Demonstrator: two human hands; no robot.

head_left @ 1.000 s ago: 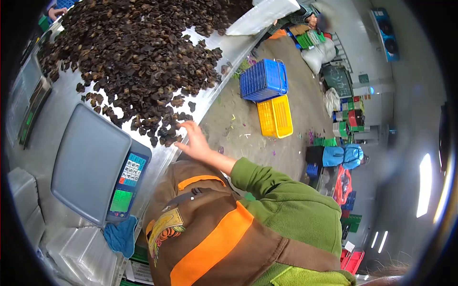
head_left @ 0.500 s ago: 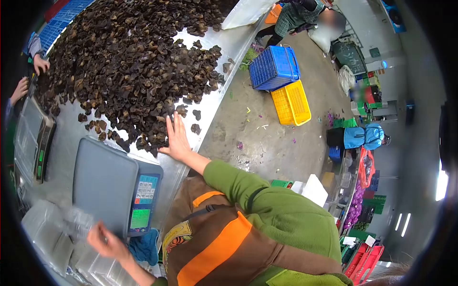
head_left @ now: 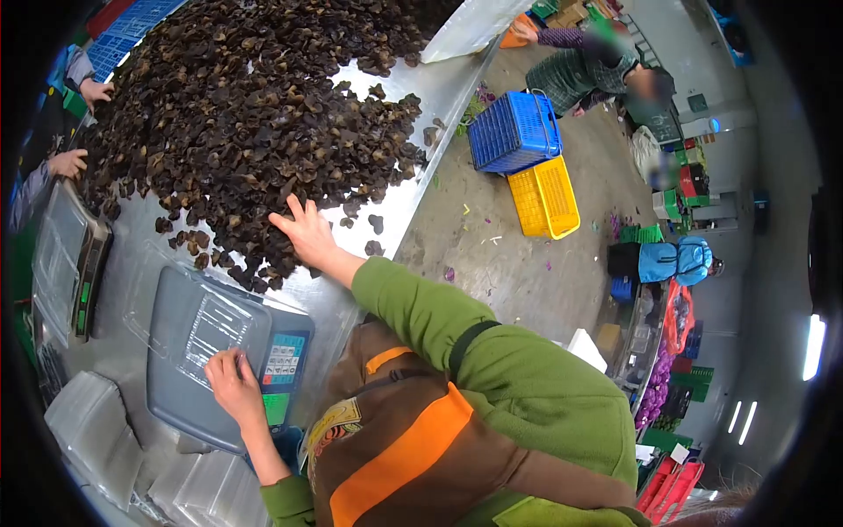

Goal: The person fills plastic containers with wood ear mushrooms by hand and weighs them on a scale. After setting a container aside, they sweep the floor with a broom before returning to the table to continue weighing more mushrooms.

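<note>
Hands [head_left: 307, 239] on dark pieces [head_left: 259, 145], clear tray [head_left: 216, 328]

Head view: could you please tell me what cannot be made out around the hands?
Head view, green display of the flat grey scale: reading too small.
Head view, right hand: its own back hides how it meets the clear plastic container.
Head view, left hand: its back hides the palm.
Head view, dark brown frilly pile: top edge cuts it off.

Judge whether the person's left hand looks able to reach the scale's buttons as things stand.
Probably yes: the left hand is right beside the buttons and nothing covers them, though it seems busy with a clear box over the scale.
</note>
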